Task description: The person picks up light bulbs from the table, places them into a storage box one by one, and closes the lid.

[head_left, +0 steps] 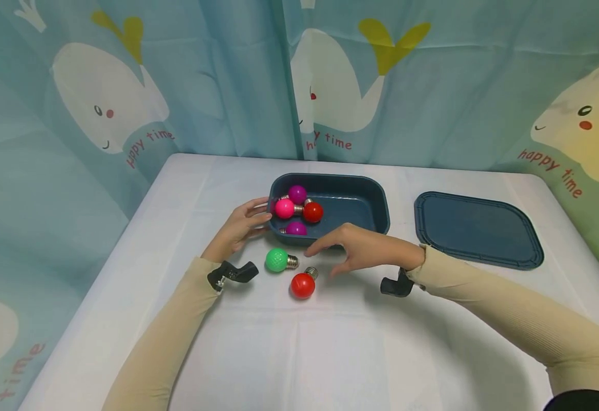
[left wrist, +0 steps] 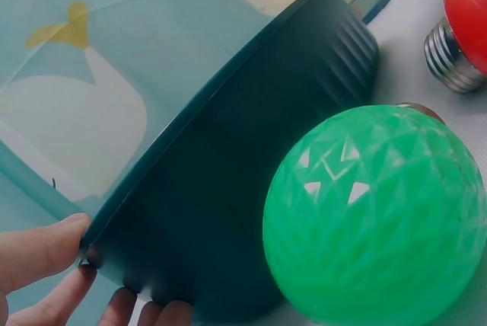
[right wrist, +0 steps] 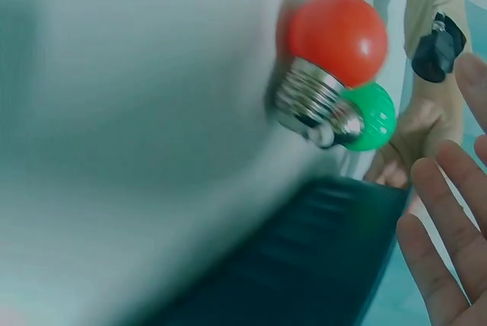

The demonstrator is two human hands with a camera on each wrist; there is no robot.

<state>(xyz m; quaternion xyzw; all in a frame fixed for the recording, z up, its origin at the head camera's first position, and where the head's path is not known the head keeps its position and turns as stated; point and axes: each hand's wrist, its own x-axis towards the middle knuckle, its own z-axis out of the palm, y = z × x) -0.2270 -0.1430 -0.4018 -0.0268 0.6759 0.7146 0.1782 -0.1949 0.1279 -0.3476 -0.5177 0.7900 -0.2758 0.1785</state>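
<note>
My left hand (head_left: 241,224) rests against the left end of a dark blue bin (head_left: 384,212). Its thumb (left wrist: 47,248) lies at the rim, and the other fingers touch the outer wall below. My right hand (head_left: 361,246) holds nothing; it hovers by the bin's front edge with fingers spread. A red light bulb (head_left: 302,286) lies just left of and below that hand, screw base towards the bin. Beside it sits a green faceted bulb (head_left: 276,260), its metal base pointing right. Inside the bin's left half are several bulbs: purple (head_left: 297,194), pink (head_left: 284,208) and red (head_left: 313,212).
To the right of the bin, a flat dark blue lid (head_left: 479,228) lies on the white-covered table (head_left: 299,354). A blue curtain (head_left: 248,74) with whale prints hangs behind and at the sides.
</note>
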